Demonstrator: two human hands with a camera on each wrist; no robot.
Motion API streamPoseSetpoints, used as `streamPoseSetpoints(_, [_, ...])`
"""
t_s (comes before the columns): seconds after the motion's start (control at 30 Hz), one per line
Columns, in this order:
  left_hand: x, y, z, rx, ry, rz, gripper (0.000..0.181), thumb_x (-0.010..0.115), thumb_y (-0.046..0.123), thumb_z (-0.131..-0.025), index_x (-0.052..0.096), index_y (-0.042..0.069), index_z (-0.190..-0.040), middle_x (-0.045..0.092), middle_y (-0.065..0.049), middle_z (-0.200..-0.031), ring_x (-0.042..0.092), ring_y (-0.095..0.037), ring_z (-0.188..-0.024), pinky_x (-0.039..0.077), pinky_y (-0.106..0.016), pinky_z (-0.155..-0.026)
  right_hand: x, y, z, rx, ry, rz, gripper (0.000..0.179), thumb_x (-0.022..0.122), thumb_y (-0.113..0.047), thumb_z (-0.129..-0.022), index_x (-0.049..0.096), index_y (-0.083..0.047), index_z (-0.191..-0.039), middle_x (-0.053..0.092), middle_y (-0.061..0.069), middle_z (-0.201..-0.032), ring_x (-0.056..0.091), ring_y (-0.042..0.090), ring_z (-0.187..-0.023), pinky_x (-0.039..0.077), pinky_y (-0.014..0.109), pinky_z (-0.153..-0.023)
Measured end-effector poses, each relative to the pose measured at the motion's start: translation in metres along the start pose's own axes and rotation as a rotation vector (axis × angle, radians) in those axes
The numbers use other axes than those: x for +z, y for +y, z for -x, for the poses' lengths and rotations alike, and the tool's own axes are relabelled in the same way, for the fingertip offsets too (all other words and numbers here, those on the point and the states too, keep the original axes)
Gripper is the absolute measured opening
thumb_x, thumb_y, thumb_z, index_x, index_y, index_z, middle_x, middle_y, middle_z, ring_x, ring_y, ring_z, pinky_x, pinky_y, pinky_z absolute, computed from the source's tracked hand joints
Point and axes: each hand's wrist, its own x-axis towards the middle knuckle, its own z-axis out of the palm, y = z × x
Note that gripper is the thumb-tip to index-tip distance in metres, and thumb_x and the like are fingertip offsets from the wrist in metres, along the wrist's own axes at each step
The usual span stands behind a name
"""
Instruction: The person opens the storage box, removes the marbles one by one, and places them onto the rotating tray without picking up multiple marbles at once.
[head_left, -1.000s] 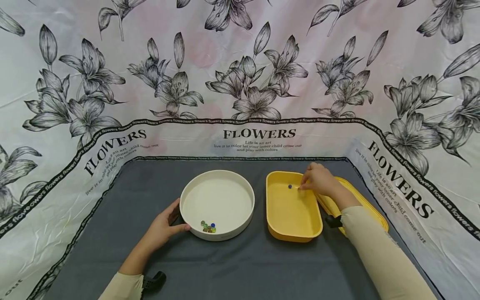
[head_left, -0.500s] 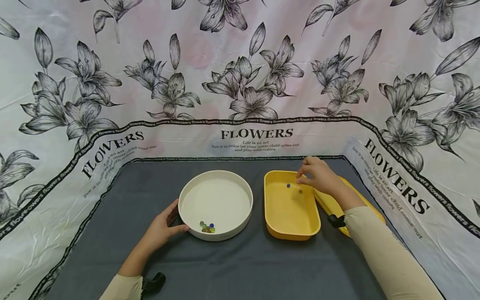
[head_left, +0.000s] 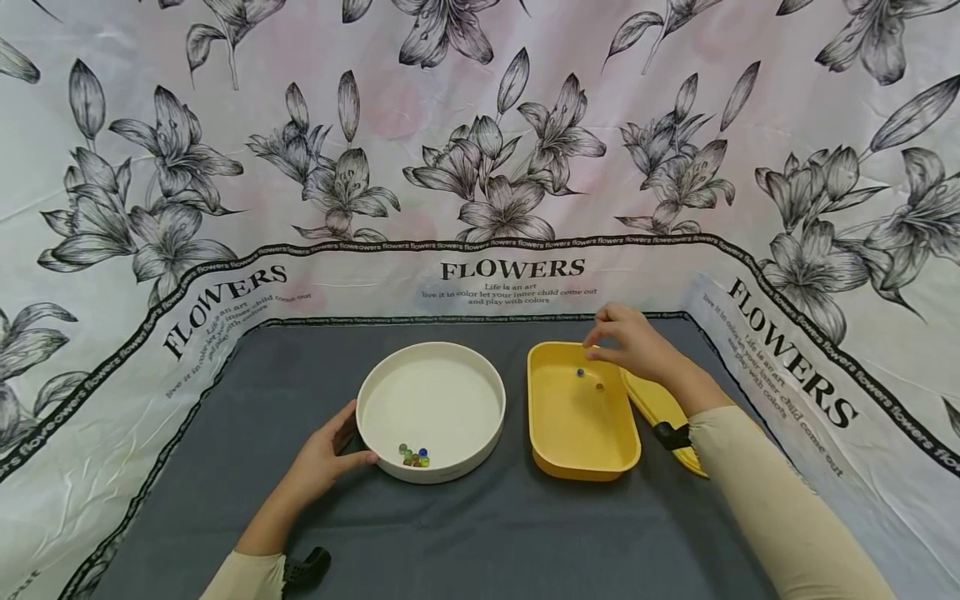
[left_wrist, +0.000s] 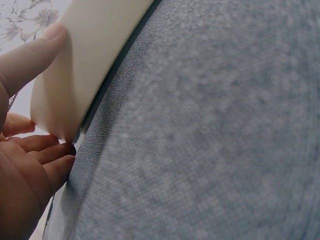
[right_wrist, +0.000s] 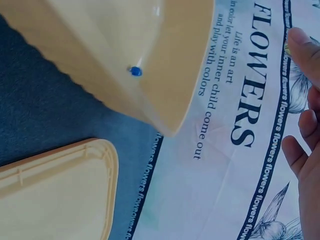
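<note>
A round white dish [head_left: 431,400] sits on the grey cloth, with several coloured glass marbles [head_left: 414,456] gathered near its front edge. My left hand [head_left: 322,462] holds the dish's left side, thumb and fingers spread round the outer wall [left_wrist: 85,65]. To the right stands a yellow rectangular container [head_left: 581,433]. Inside it lie a blue marble [head_left: 580,372] and a brownish marble [head_left: 599,387]. Above the container's far right corner, my right hand [head_left: 626,337] has its thumb and forefinger together. A yellow-green bit, seemingly a marble [right_wrist: 287,48], shows at the thumb tip in the right wrist view, mostly hidden.
A yellow lid [head_left: 652,400] lies to the right of the container, partly under the right forearm. A floral cloth [head_left: 510,275] rises behind and along both sides of the grey cloth [head_left: 450,533]. A gap separates dish and container.
My right hand has risen out of the yellow container and moved slightly left, uncovering the brownish marble. My left hand keeps its place on the dish.
</note>
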Motion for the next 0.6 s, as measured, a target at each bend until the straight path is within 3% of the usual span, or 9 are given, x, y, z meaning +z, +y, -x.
streamPoseSetpoints(0.13, [0.000, 0.001, -0.002, 0.009, -0.004, -0.001, 0.109, 0.087, 0.030, -0.082, 0.019, 0.002, -0.163, 0.028, -0.022, -0.166, 0.029, -0.039, -0.152, 0.030, -0.051, -0.120, 0.000, -0.005, 0.002, 0.005, 0.013, -0.040, 0.013, 0.084, -0.013, -0.085, 0.080, -0.016, -0.097, 0.039, 0.003, -0.092, 0.030, 0.018, -0.088, 0.020, 0.038, -0.076])
streamPoseSetpoints(0.27, [0.000, 0.001, -0.001, 0.014, -0.006, 0.007, 0.108, 0.087, 0.027, -0.083, 0.020, 0.001, -0.163, 0.028, -0.023, -0.165, 0.029, -0.040, -0.152, 0.031, -0.051, -0.120, 0.004, -0.009, -0.001, -0.042, 0.039, -0.074, 0.016, 0.085, -0.012, -0.083, 0.080, -0.016, -0.097, 0.038, 0.003, -0.091, 0.031, 0.017, -0.087, 0.020, 0.038, -0.076])
streamPoseSetpoints(0.6, [0.000, 0.000, 0.001, 0.021, 0.003, 0.024, 0.106, 0.087, 0.023, -0.083, 0.022, 0.001, -0.162, 0.028, -0.024, -0.165, 0.030, -0.041, -0.151, 0.032, -0.052, -0.119, 0.007, -0.033, -0.023, -0.122, 0.028, -0.085, 0.011, 0.083, -0.015, -0.087, 0.080, -0.016, -0.097, 0.039, 0.005, -0.091, 0.032, 0.017, -0.087, 0.022, 0.037, -0.075])
